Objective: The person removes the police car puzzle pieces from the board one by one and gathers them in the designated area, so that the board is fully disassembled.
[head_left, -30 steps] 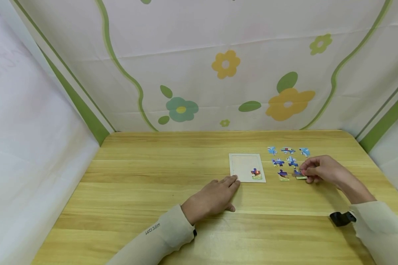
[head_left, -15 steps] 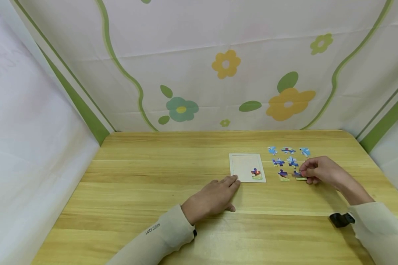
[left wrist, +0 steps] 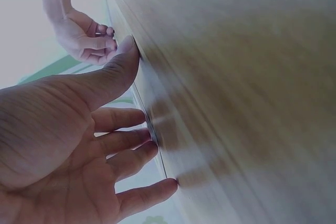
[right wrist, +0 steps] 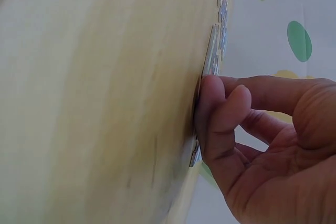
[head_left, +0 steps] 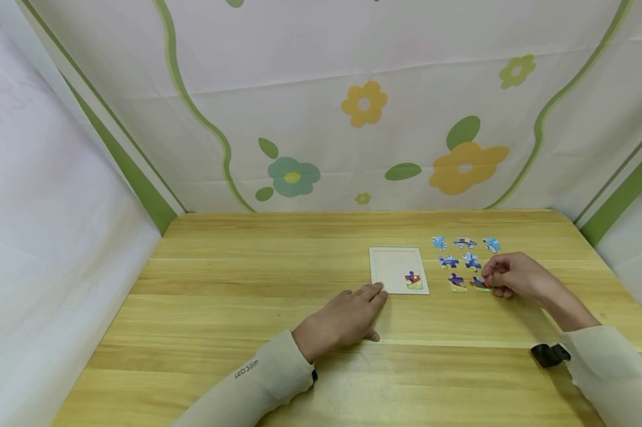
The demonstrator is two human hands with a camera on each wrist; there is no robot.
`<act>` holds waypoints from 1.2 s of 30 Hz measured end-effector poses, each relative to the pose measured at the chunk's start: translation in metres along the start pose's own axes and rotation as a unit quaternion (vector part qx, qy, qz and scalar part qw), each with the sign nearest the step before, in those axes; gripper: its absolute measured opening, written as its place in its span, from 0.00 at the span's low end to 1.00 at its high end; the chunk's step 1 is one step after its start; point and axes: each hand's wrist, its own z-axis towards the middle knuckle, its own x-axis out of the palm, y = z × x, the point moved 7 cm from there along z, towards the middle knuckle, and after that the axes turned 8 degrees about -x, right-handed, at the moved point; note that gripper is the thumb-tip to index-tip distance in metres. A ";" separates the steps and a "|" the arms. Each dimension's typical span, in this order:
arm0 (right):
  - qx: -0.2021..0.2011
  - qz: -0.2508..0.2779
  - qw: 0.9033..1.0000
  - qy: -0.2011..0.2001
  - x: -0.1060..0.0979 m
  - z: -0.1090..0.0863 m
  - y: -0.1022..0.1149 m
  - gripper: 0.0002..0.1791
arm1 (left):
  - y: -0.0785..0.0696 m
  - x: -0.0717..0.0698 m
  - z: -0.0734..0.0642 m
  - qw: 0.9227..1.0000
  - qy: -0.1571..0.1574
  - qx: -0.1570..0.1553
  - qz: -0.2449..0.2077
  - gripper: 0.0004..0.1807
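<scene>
A shallow puzzle tray (head_left: 396, 261) with a pale base lies on the table, with one jigsaw piece (head_left: 413, 280) in its lower right corner. My left hand (head_left: 347, 317) lies at the tray's lower left corner, fingers straight and fingertips on the rim; in its wrist view the left hand (left wrist: 68, 145) has its fingers spread. Right of the tray, my right hand (head_left: 518, 279) has curled fingers and pinches the right end of a purple-and-green puzzle piece (head_left: 480, 284), close over the table. In the right wrist view the right hand's (right wrist: 236, 124) fingertips hide part of that piece.
Loose blue and purple puzzle pieces (head_left: 448, 261) lie in rows between the tray and my right hand. The wooden table (head_left: 246, 267) meets a flower-printed cloth (head_left: 326, 130) at its back edge. A black strap device (head_left: 550, 354) sits at my right cuff.
My right hand has shifted very slightly down and left, and the piece at its fingertips now lies flatter. The left hand and tray have not moved.
</scene>
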 end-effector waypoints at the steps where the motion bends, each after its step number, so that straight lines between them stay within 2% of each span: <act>1: -0.001 0.000 1.000 0.000 0.000 0.000 0.000 0.09 | 0.000 0.000 0.000 1.000 0.000 0.000 -0.001 0.46; 11: -0.016 -0.013 1.000 -0.002 0.003 0.000 0.001 0.06 | 0.000 0.001 0.001 1.000 -0.001 0.002 0.000 0.46; 36: -0.014 -0.017 1.000 0.001 0.003 -0.001 0.002 0.07 | 0.000 0.003 0.003 1.000 0.003 -0.002 -0.008 0.46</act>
